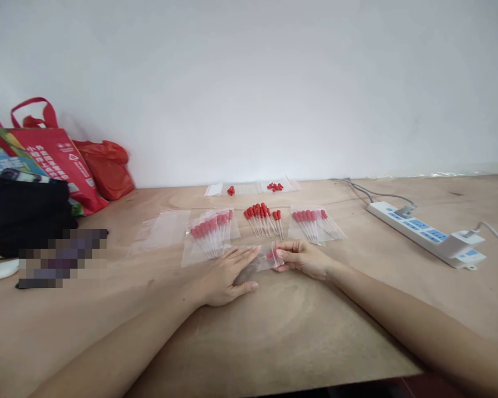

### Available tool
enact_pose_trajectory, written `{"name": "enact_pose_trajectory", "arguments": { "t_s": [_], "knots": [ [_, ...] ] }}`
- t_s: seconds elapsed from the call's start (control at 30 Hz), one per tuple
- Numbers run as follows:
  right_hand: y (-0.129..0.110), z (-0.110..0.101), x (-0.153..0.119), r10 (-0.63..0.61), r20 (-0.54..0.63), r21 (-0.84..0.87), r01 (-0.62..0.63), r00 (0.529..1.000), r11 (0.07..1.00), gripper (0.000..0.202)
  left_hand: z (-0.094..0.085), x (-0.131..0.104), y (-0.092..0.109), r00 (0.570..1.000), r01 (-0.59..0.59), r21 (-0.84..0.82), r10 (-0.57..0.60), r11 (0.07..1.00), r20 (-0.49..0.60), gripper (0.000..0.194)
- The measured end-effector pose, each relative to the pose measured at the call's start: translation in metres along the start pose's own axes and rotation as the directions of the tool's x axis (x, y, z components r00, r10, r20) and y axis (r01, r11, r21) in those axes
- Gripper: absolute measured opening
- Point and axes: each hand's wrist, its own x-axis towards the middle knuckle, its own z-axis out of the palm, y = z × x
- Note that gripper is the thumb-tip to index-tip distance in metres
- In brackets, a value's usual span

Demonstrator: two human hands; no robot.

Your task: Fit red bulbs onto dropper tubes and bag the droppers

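Note:
A clear zip bag [260, 258] lies on the wooden table between my hands, with something red inside near its right end. My left hand [228, 276] rests flat over the bag's left part, fingers stretched and thumb apart. At the right end, my right hand [301, 258] pinches the bag's edge between thumb and fingers. Just beyond are loose red-topped droppers [263, 218]. Bags of red-topped droppers lie on the left [207, 235] and on the right [311, 224].
Flat clear bags [168, 228] lie left of the droppers. Small red caps [275, 187] sit near the wall. A white power strip [415, 229] with cables is at the right. Red bags [108, 168] and a black cloth item [25, 215] stand at the left.

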Motion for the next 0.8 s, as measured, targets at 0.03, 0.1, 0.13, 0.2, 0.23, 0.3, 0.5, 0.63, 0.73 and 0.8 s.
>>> {"name": "enact_pose_trajectory", "arguments": {
  "t_s": [0.03,0.1,0.13,0.2,0.23,0.3,0.5,0.63,0.73,0.8],
  "knots": [
    [-0.001,-0.002,0.0,0.01,0.012,0.006,-0.01,1.0,1.0,0.021,-0.001,0.0,0.0,1.0,0.006,-0.013,-0.006,1.0,0.002,0.065],
    [-0.004,-0.009,-0.002,0.031,0.018,0.008,-0.031,0.999,0.999,0.02,-0.003,-0.001,-0.001,1.0,0.022,-0.05,-0.022,0.998,0.004,0.063],
    [-0.005,-0.013,-0.003,0.041,0.02,0.002,-0.041,0.999,0.999,0.021,-0.005,-0.002,-0.002,1.0,0.027,-0.073,-0.027,0.997,0.002,0.06],
    [-0.009,-0.021,-0.006,0.055,0.023,-0.019,-0.054,0.998,0.998,0.022,-0.006,-0.002,-0.005,1.0,0.015,-0.107,-0.016,0.994,-0.003,0.054],
    [-0.01,-0.025,-0.007,0.056,0.02,-0.033,-0.055,0.998,0.998,0.023,-0.007,-0.002,-0.006,1.0,0.001,-0.114,-0.001,0.993,-0.003,0.053],
    [-0.011,-0.029,-0.008,0.045,-0.006,-0.066,-0.046,0.999,0.997,0.025,-0.006,-0.001,-0.008,1.0,-0.026,-0.109,0.026,0.994,-0.004,0.052],
    [-0.003,-0.021,-0.005,-0.09,-0.121,-0.229,0.06,0.989,0.972,0.027,-0.003,0.001,-0.007,0.999,-0.035,-0.1,0.032,0.994,-0.028,0.051],
    [-0.002,-0.012,-0.003,-0.135,-0.141,-0.319,0.084,0.981,0.944,0.03,-0.002,0.0,-0.008,0.999,-0.03,-0.098,0.027,0.995,-0.032,0.05],
    [-0.003,-0.003,-0.003,-0.125,-0.244,-0.317,0.043,0.962,0.947,0.036,-0.002,0.0,-0.009,0.999,-0.032,-0.094,0.029,0.995,-0.035,0.049],
    [-0.002,0.002,-0.004,-0.052,-0.305,-0.226,-0.019,0.951,0.974,0.038,-0.001,0.0,-0.009,0.999,-0.037,-0.087,0.034,0.995,-0.034,0.049]
  ]
}}
